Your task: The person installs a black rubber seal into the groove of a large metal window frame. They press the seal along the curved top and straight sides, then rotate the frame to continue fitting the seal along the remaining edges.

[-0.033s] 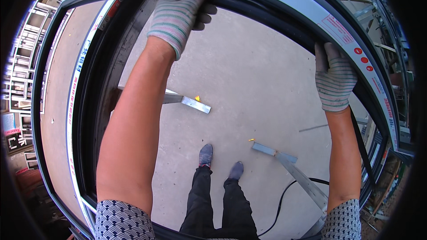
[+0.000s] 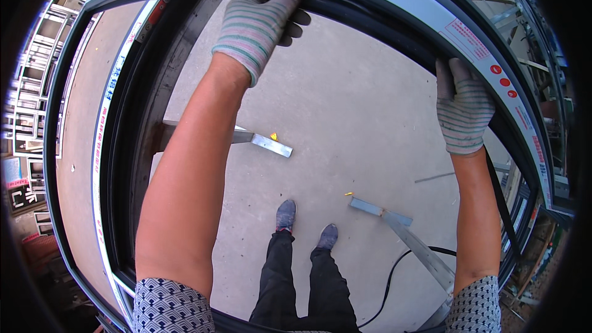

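A large window frame (image 2: pixel 425 9), dark with white printed protective film on its faces, surrounds my view of the floor. At its far bar, my gloved left hand (image 2: pixel 250 34) grips the inner edge, thumb on top and fingers curled below. My gloved right hand (image 2: pixel 465 111) is closed at the inner edge of the same bar farther right, its fingertips against the dark profile. From beside that wrist a thin black strip (image 2: pixel 502 203), like a rubber seal, hangs down along the frame's right side. The right palm hides exactly what its fingers pinch.
Metal support legs with flat feet stand on the floor at left (image 2: pixel 271 145) and right (image 2: pixel 382 211). A black cable (image 2: pixel 388 283) curves near the right support. Light metal frames (image 2: pixel 37 86) are stacked at far left. My shoes (image 2: pixel 285 214) are on the grey floor between the supports.
My left hand has slid a little to the right along the far bar. The right hand and the frame stay almost where they were.
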`<state>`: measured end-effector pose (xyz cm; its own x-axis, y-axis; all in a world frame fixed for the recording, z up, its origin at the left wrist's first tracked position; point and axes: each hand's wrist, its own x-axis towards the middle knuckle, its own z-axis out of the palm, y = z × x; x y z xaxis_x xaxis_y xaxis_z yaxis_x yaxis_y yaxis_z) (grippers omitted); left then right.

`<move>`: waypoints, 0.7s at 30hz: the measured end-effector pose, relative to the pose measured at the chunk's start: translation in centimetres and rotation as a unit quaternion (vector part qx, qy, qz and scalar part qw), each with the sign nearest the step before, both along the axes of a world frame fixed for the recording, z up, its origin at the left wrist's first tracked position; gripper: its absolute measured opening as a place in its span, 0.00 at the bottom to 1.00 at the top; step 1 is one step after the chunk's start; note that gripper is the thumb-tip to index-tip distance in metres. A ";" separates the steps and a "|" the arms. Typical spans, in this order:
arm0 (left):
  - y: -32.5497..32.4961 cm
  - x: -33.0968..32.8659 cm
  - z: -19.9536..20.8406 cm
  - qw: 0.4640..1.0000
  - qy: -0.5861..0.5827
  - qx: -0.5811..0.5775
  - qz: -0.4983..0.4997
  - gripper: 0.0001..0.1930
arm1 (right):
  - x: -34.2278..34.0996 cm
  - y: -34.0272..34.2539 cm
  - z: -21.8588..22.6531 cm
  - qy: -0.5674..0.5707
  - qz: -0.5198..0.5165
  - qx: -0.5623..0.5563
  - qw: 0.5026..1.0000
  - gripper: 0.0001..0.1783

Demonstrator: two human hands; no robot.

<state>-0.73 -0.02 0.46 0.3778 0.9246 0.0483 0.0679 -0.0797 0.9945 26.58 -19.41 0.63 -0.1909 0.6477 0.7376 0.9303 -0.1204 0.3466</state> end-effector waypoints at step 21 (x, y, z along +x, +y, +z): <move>-5.9 9.0 1.2 0.987 -0.078 -0.114 -0.083 0.14 | 0.3 -0.7 0.4 0.017 -0.014 -0.029 0.999 0.18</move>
<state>8.24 -5.96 1.62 0.5288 0.8445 -0.0847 -0.0833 0.1510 0.9850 26.90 -20.15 0.99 -0.1488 0.6944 0.7041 0.9380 -0.1262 0.3227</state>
